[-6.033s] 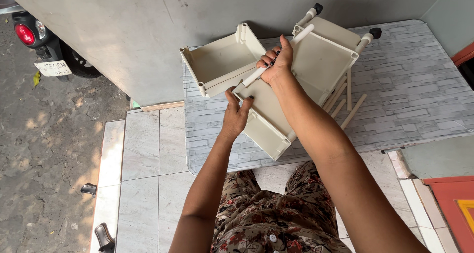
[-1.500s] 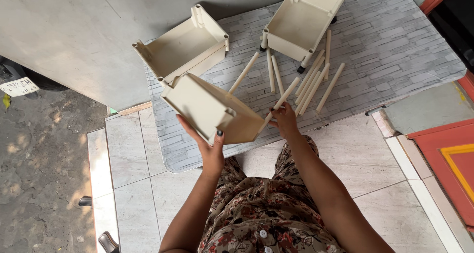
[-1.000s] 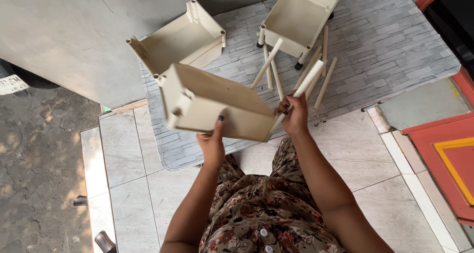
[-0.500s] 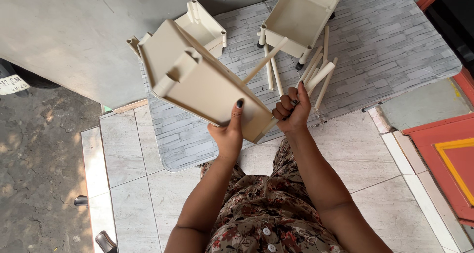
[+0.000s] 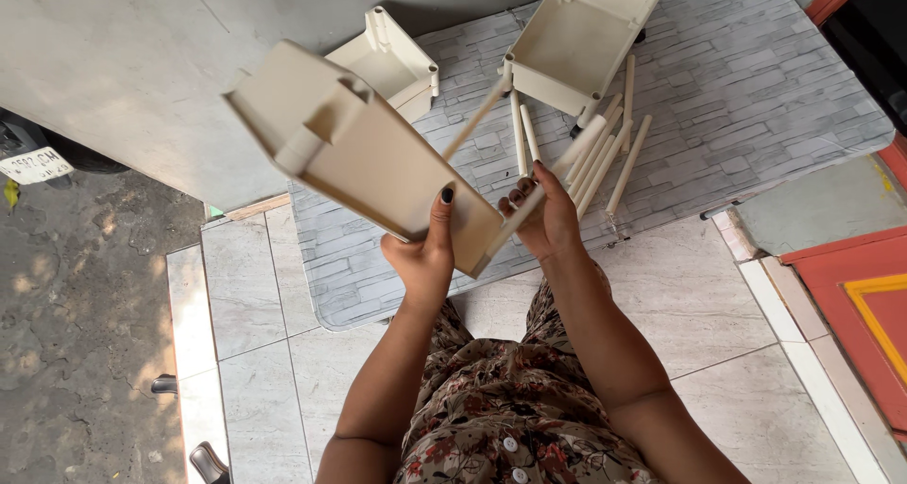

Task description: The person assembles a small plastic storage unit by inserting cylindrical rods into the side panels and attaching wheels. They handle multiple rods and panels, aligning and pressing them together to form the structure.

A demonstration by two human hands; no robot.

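Note:
My left hand grips the near end of a cream plastic tray, lifted and tilted so its underside faces me. My right hand holds a cream plastic pole that runs along the tray's right edge. A second cream tray lies open side up on the grey brick-pattern mat, and a third tray lies behind the one I hold. Several loose cream poles lie on the mat just beyond my right hand.
Pale floor tiles spread under my knees. A grey wall rises at the upper left, with rough ground to the left. A red-and-yellow mat lies at the right.
Over the last seconds I lifted the tray off the mat and tipped it up toward me. My right hand closed on a pole at the tray's right edge.

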